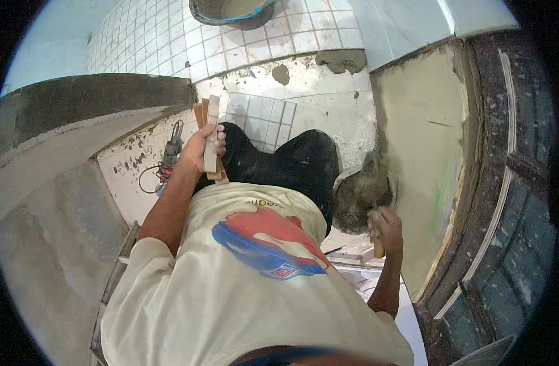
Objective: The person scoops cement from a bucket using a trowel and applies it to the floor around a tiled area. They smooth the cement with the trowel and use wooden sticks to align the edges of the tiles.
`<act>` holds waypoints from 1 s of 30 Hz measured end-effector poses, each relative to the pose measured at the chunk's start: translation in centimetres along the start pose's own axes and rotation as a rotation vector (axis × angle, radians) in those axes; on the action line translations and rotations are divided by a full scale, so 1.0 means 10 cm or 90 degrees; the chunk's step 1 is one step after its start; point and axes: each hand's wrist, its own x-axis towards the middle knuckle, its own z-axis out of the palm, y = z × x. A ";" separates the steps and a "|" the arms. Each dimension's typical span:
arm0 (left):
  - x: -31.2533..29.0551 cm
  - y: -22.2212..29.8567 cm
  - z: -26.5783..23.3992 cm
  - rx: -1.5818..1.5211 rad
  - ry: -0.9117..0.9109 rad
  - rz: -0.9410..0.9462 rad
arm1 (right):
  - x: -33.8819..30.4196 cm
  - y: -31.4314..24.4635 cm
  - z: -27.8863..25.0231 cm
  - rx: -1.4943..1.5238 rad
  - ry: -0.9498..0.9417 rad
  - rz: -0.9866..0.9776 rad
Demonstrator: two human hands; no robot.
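My left hand point(207, 148) is closed around several narrow strips, which look like cut tile. One strip point(213, 110) shows a pale face, and a brown strip point(198, 114) sticks out beside it. On the right, my right hand point(386, 229) grips a trowel by its wooden handle point(378, 249). The trowel's mortar-coated blade point(373, 174) is over a round container of grey wet mortar point(351, 204) beside my right leg; mortar hides part of the blade's outline. A white tile sheet with a grid pattern point(258, 117) lies just beyond my knees.
A corded power tool point(171, 149) lies left of my left arm. Ahead, a dark bucket point(246, 23) stands on white gridded tiles point(170, 46). Mortar blobs point(281, 74) dot the floor. A dark door point(505, 232) and a plastered strip point(420, 140) are at right; a low wall point(96, 100) is at left.
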 end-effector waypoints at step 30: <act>0.01 -0.03 -0.50 -0.064 -0.002 0.062 | 3.37 -1.81 1.15 -0.552 0.052 -0.394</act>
